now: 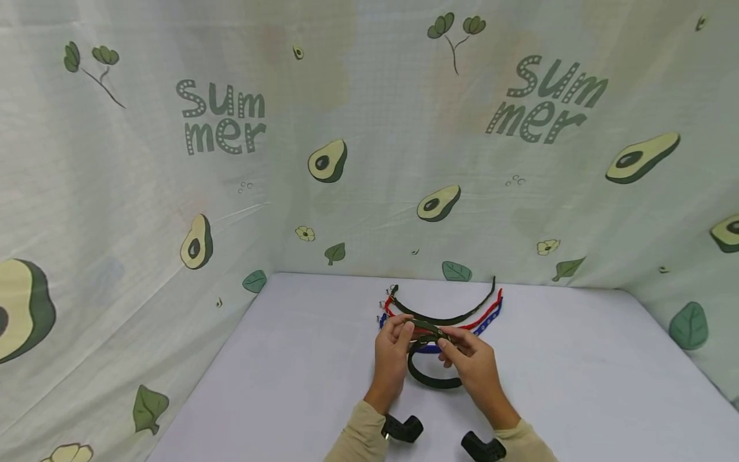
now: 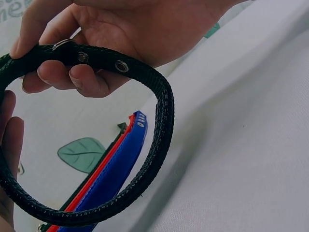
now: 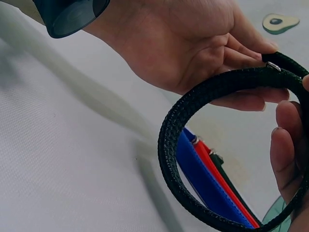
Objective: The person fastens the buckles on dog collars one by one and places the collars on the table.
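Both hands hold a dark green pet collar (image 1: 434, 384) bent into a round loop above the white table. My left hand (image 1: 392, 356) pinches one part of the band between thumb and fingers. At the loop's overlap, my right hand (image 1: 476, 367) grips the band close to a metal ring (image 2: 63, 44). Metal eyelets (image 2: 121, 66) show along the strap there in the left wrist view. The lower part of the loop hangs toward me.
Behind the hands, a dark collar (image 1: 447, 321), a red collar (image 1: 489, 309) and a blue collar (image 1: 488, 321) lie curved side by side on the table (image 1: 277, 372). A printed cloth (image 1: 369, 115) stands at the back and sides.
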Tool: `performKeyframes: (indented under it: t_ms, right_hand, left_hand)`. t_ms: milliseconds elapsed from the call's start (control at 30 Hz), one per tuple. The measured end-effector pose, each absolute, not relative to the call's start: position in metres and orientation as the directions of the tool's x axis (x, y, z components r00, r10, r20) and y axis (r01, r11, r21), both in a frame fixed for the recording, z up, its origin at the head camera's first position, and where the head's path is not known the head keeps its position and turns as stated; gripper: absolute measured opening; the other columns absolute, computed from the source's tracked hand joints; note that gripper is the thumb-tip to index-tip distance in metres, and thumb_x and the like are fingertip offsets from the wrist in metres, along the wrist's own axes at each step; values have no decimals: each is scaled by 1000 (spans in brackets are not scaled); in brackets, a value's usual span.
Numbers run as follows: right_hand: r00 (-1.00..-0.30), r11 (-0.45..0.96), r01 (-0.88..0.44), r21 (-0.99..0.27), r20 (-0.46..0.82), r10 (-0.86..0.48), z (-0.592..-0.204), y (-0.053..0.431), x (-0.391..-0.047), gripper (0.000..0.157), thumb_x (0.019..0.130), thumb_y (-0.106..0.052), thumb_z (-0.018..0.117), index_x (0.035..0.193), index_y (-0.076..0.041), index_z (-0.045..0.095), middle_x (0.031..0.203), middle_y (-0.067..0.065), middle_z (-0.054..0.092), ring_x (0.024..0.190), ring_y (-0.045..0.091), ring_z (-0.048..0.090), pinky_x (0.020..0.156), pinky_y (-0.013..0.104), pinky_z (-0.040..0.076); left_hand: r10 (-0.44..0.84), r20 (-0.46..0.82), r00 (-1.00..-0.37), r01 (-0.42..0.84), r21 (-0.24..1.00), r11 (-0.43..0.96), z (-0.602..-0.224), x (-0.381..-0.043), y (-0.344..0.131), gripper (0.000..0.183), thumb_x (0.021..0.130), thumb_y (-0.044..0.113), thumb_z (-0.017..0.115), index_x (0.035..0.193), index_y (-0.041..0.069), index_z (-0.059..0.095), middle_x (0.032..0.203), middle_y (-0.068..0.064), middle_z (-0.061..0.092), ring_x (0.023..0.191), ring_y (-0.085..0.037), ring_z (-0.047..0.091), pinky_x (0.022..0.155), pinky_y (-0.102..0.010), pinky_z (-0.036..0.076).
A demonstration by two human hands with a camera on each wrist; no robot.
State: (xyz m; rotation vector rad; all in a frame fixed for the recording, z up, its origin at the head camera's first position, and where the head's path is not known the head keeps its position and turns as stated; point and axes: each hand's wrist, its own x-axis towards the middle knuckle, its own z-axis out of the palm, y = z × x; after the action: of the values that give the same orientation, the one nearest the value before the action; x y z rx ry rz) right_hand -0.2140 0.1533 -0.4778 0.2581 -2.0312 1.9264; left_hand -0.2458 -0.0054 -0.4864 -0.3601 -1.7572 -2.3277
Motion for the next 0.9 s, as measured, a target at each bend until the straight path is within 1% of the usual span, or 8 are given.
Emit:
performKeyframes:
  t_ms: [133,300,467,567,700,800,900]
  right_hand:
    - [-936,65,-334,-940,339,96,-478,152,-214,25,93,-10,72,114,4,68,91,26,67,67,19,66,60,30,57]
    - [-945,54,-306,-950,310,103,-477,152,-213,25,95,-12,71,113,4,68,91,24,67,69,20,67,61,30,57]
    - [-952,24,-286,-958,287,109,-476,153,-214,24,96,-12,69,113,4,67,91,29,64,69,21,65,62,30,57]
    - [-956,9,-272,-962,271,111,-476,153,-215,25,97,-13,68,115,5,66,88,28,64,69,20,64,61,30,56]
    - [-962,-17,-249,-968,245,123,-475,152,-215,26,98,-13,66,116,6,65,83,25,64,68,17,63,60,29,55]
    - [-964,-37,-235,-971,228,139,-476,151,-215,25,99,-11,65,116,7,64,80,21,64,67,16,62,59,28,54]
    - [-965,-61,-227,-972,215,151,-477,151,-217,23,99,-9,64,115,7,63,78,18,64,67,15,62,58,28,54]
  left_hand:
    - [-18,307,-951,301,916,-265,-486,-245,-5,28,104,19,57,123,-2,58,106,-12,72,99,-32,69,84,-30,55]
    - [-9,307,-952,298,915,-273,-486,-244,-4,30,104,19,57,124,-4,56,107,-15,71,100,-32,68,85,-30,54]
    - [19,316,-949,293,900,-322,-486,-245,-3,33,102,16,60,127,-5,53,111,-17,69,100,-26,68,88,-29,53]
    - [44,309,-950,276,897,-344,-487,-245,-1,36,99,13,64,127,-7,53,112,-17,68,99,-22,67,85,-31,55]
    - [106,304,-947,260,917,-302,-489,-244,1,29,96,12,68,119,-4,60,110,-12,67,97,-20,67,80,-33,58]
    - [138,324,-936,287,929,-233,-490,-243,2,21,95,14,70,111,1,66,105,-9,69,90,-17,67,78,-32,57]
    - [153,341,-928,310,931,-194,-490,-241,2,18,94,14,71,108,2,69,102,-8,70,86,-15,67,78,-29,57]
